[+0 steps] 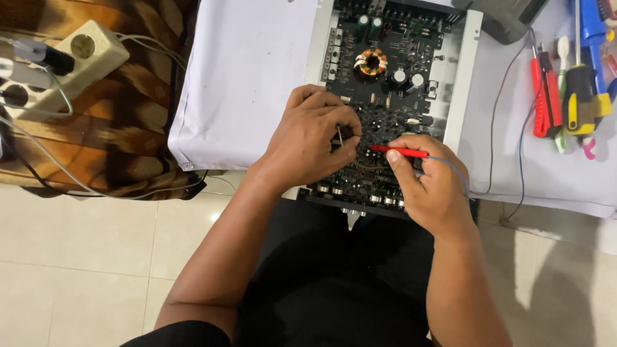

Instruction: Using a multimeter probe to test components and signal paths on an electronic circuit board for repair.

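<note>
The circuit board point(385, 96) lies open in its pale metal chassis point(464, 71) on a white cloth point(244, 77), its near edge hanging just over the person's lap. It is dark and crowded with small parts: a copper-wound ring coil point(371, 62) near the far end, a few round capacitors point(407, 79) beside it, and a row of silver connectors along the near edge.

The left hand point(308, 138) rests on the board's left-centre, fingers curled in tight. Thumb and forefinger pinch a thin metal probe point(340, 135), which stands nearly upright with its tip down among the components. The right hand point(432, 183) sits just beside it on the near right part of the board, fingers folded shut around a red probe point(400, 151). That probe lies almost level, pointing left toward the other hand, its tip close to the board between the two hands. A thin blue wire point(453, 168) runs from its back end over the knuckles.

Further out, red-handled pliers point(545, 96) and a black-and-yellow screwdriver point(581, 96) lie on the cloth to the right, with more tools past them at the picture's edge. A brown wire point(498, 115) and another blue one loop down off the cloth there. To the left, a cream power strip point(80, 61) with plugs and grey cables sits on a brown patterned fabric point(116, 135), above a pale tiled floor point(77, 257)
</note>
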